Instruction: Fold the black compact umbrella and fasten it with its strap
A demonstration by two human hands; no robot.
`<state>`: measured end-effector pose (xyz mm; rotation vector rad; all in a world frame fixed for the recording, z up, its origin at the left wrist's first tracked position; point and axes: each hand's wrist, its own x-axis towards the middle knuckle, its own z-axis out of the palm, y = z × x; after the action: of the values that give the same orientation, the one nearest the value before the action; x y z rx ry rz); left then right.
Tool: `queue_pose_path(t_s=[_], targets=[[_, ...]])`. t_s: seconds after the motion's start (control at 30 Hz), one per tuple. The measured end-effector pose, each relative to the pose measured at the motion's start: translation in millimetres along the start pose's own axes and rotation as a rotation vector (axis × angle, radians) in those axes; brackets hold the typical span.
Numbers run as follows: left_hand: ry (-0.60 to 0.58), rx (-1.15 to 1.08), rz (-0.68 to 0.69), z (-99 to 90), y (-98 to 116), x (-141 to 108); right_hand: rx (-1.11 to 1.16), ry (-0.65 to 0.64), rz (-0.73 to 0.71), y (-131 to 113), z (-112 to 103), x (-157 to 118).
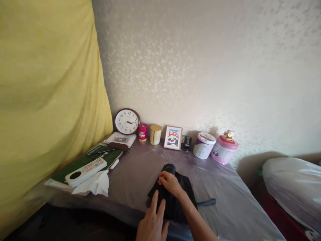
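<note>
A black cloth item [184, 187], folded or bunched so that its kind is unclear, lies near the front of the table. From its right side a dark blue-grey strap [207, 202] sticks out. My right hand [169, 182] rests over the upper part of the cloth, its fingers curled together in a pinch on the fabric; the fingertips are partly hidden. At the cloth's lower left is my left hand [152, 217], open with its fingers apart, and the fingertips reach over the cloth's edge. Whether they touch it, I cannot tell.
A clock [127, 121], a pink can [142, 132], a yellow-lidded tin [155, 135], a panda picture frame [173, 138] and two tubs [204, 146] line the wall. Left are a green book [82, 164], a white box [86, 171] and tissue [96, 184]. A yellow curtain [50, 83] hangs left.
</note>
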<state>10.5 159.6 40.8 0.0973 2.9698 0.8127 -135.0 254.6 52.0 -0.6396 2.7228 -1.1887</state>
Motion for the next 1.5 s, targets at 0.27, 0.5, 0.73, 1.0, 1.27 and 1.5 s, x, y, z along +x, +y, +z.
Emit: queue_pose_path(t_s=[0.27,0.5,0.73,1.0,1.27,1.5], targets=[[-0.153,0.102,-0.025,7.6,15,17,-0.093,-0.11,-0.251,-11,-5,-26],[-0.152,0.173,-0.031,23.5,6,24,-0.146,0.066,-0.459,15,-6,-31],[-0.159,0.106,-0.052,33.8,-1,29,-0.258,0.124,-0.374,51,-6,26],[-0.173,0.094,-0.071,28.3,1,32,-0.308,0.372,-0.179,53,-20,49],[-0.142,-0.008,-0.004,20.8,2,25,-0.013,0.374,-0.244,34,18,-34],[0.288,0.193,0.043,-31.5,-74,16,-0.04,0.442,-0.293,40,32,-33]])
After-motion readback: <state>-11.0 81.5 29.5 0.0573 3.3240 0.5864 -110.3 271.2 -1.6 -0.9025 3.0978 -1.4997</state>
